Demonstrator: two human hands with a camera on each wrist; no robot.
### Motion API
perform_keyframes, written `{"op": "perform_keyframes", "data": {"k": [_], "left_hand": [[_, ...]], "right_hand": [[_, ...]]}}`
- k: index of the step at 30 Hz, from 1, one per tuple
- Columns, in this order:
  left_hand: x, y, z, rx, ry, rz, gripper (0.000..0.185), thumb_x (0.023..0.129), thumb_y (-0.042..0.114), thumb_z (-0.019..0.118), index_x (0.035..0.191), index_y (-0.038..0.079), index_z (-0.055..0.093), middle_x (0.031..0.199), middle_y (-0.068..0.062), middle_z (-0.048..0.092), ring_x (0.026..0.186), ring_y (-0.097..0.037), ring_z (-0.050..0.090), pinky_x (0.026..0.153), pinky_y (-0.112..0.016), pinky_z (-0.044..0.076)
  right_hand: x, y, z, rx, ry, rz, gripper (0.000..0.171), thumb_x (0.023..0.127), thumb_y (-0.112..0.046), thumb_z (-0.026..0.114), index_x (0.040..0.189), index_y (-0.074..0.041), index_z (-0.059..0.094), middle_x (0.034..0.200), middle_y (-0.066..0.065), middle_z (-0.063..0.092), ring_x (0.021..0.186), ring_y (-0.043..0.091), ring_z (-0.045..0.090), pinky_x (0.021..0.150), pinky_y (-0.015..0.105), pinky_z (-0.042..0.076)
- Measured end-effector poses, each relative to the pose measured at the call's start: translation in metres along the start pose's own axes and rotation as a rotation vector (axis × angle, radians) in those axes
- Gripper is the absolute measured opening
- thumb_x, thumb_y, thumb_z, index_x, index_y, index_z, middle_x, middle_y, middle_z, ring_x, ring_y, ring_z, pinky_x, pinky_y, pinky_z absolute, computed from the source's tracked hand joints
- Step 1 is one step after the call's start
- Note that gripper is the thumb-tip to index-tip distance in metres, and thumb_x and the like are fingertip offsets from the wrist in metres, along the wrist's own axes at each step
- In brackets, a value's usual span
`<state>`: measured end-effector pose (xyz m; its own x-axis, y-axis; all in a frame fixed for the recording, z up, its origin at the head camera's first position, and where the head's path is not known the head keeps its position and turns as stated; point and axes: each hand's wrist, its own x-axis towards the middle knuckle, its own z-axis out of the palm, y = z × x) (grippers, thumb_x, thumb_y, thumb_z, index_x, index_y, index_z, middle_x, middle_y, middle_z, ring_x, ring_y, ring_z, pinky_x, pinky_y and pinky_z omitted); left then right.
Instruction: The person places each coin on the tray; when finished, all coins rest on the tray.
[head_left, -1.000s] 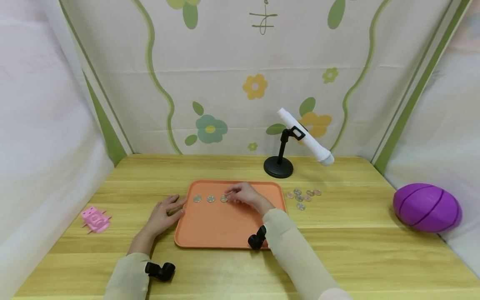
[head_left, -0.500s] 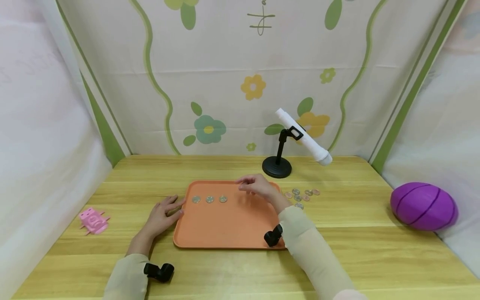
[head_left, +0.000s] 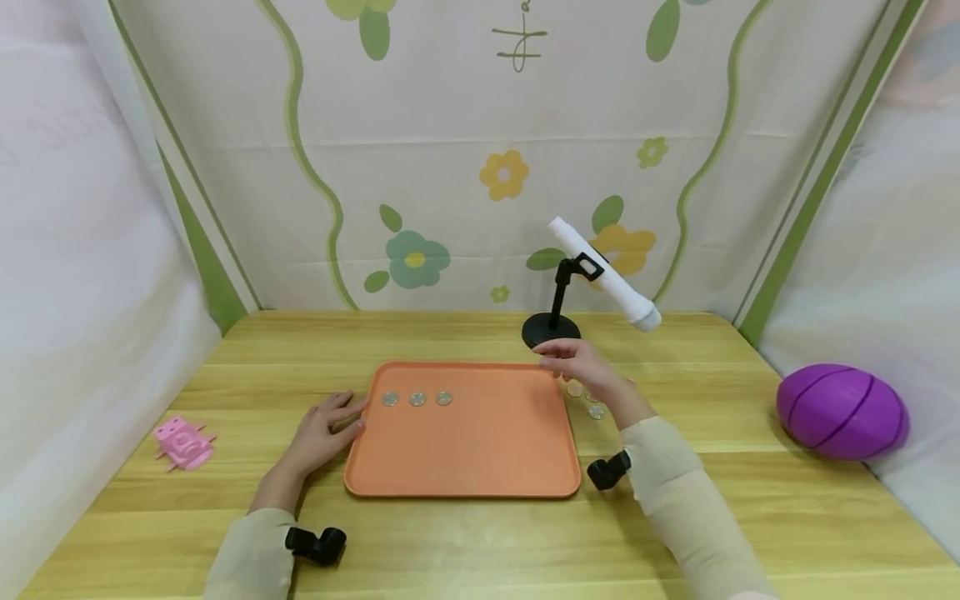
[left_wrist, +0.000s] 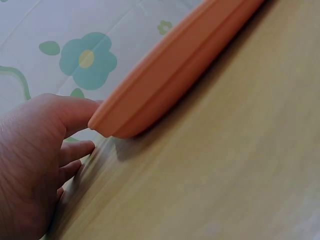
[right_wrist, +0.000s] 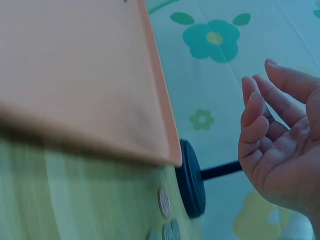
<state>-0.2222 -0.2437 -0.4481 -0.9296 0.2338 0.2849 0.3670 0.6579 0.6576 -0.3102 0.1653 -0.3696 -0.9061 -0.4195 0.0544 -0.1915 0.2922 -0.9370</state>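
An orange tray [head_left: 465, 450] lies on the wooden table, with three silver coins [head_left: 417, 400] in a row near its upper left. At the tray's left edge rests my left hand [head_left: 324, 432], fingers stretched out; in the left wrist view its fingertips are right at the tray rim [left_wrist: 165, 70]. My right hand [head_left: 588, 371] hovers over the tray's upper right corner, partly covering the loose coins [head_left: 596, 412] on the table there. Seen from the right wrist, this hand [right_wrist: 280, 135] has loosely bent fingers and nothing between them. Copper and silver coins [right_wrist: 164, 202] lie below it.
Behind the right hand stands a black round-based stand [head_left: 551, 329] holding a white microphone-shaped tube [head_left: 607, 279]. A purple ball [head_left: 842, 412] sits at the far right, and a pink plastic toy [head_left: 184, 443] at the left. Printed cloth [head_left: 435, 167] walls surround the table.
My right hand has left the third coin on the tray and moved right, to above the loose coins. My left hand has stayed at the tray edge.
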Motion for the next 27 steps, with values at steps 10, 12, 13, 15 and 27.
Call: {"op": "perform_keyframes", "data": {"k": [10,12,13,15,27], "left_hand": [[0.000,0.001,-0.001,-0.004,-0.009,-0.010,0.042,0.085,0.022,0.055,0.121,0.001,0.050,0.129,-0.027,0.032,0.120,-0.044,0.018,0.093,-0.059,0.005],[0.000,0.001,-0.001,-0.002,-0.013,-0.012,0.042,0.085,0.022,0.055,0.121,0.001,0.050,0.129,-0.027,0.032,0.121,-0.043,0.018,0.093,-0.059,0.005],[0.000,0.001,-0.001,-0.001,-0.014,-0.014,0.042,0.085,0.023,0.055,0.121,0.002,0.050,0.129,-0.027,0.032,0.121,-0.043,0.018,0.093,-0.058,0.005],[0.000,0.001,-0.001,0.000,-0.014,-0.016,0.043,0.085,0.023,0.055,0.122,0.002,0.050,0.129,-0.027,0.032,0.121,-0.043,0.018,0.093,-0.058,0.005],[-0.001,0.001,0.000,-0.007,-0.014,-0.023,0.043,0.085,0.024,0.055,0.122,0.003,0.050,0.130,-0.026,0.032,0.121,-0.042,0.018,0.094,-0.057,0.005]], "right_hand": [[-0.029,0.021,-0.032,0.011,0.045,0.028,0.039,0.085,-0.012,0.056,0.114,0.012,0.048,0.083,0.004,0.057,0.064,0.017,0.047,0.053,0.027,0.038],[-0.035,0.026,-0.036,0.019,0.052,0.058,0.041,0.085,-0.012,0.056,0.116,0.012,0.046,0.081,0.002,0.055,0.064,0.016,0.046,0.053,0.027,0.038],[-0.038,0.029,-0.038,0.020,0.053,0.071,0.041,0.085,-0.012,0.056,0.117,0.012,0.046,0.079,0.002,0.054,0.063,0.015,0.045,0.053,0.027,0.037],[-0.044,0.034,-0.041,0.022,0.055,0.091,0.041,0.085,-0.012,0.055,0.118,0.011,0.046,0.078,0.002,0.052,0.062,0.012,0.042,0.054,0.027,0.036],[-0.065,0.065,-0.051,-0.020,0.090,0.156,0.041,0.083,-0.012,0.058,0.116,0.010,0.049,0.088,0.009,0.053,0.066,0.017,0.048,0.055,0.027,0.043]]}}
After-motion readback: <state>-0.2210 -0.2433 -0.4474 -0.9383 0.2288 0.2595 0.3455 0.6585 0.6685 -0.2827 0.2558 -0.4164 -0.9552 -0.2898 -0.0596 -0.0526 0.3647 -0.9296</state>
